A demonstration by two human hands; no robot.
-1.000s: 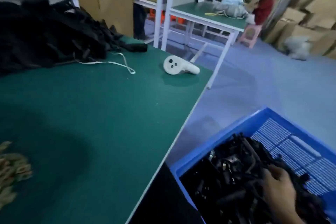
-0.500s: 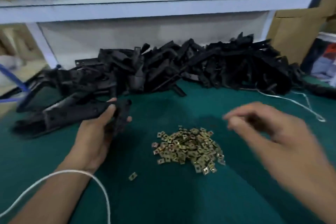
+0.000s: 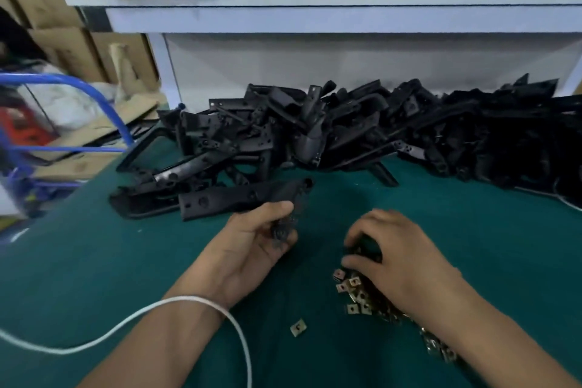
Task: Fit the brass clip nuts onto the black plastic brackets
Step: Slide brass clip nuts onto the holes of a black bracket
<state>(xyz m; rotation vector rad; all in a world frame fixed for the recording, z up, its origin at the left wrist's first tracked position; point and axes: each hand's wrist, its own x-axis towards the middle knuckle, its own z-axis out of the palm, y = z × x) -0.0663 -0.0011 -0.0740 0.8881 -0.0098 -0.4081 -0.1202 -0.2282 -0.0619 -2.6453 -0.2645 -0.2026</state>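
Bare green felt-covered surface (image 3: 94,261) lies open toward its left edge, while a long heap of black plastic brackets (image 3: 346,129) fills the far edge below a white shelf (image 3: 315,16). The left hand (image 3: 252,249) grips one long black plastic bracket (image 3: 239,198), its long axis running from the hand toward the far left corner. The right hand (image 3: 396,258), fingers curled down, rests on the pile of small square brass clip nuts (image 3: 356,293) near the front edge; whether it pinches one I cannot tell, and one stray brass nut (image 3: 298,327) lies apart.
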